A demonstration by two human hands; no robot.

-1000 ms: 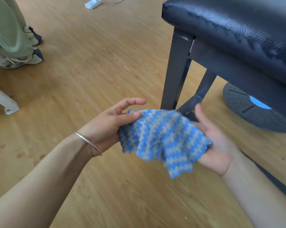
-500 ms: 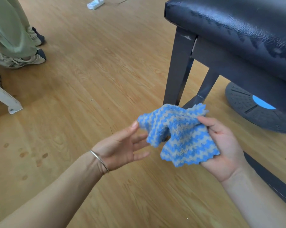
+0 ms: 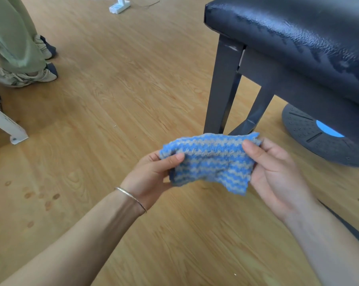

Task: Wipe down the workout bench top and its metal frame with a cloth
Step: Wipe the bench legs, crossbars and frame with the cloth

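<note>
Left hand (image 3: 151, 174) now pinching cloth (image 3: 209, 159) too, right hand (image 3: 277, 170) gripping, stretched lengthwise left-right

The cloth (image 3: 209, 162) is a fluffy, knobbly pile, matt; the bench top (image 3: 298, 34) is black leather-like padding, glossy, finely wrinkled, with dull streaks in its sheen; the frame (image 3: 222, 89) is dark grey painted metal, smooth with a low sheen, scuffed at the leg's top; the floor (image 3: 133, 79) is wood-grain board, smooth, faintly shiny; the bangle (image 3: 131, 198) is thin polished metal; the disc (image 3: 310, 141) looks like matt dark plastic, ribbed and dotted.
</note>
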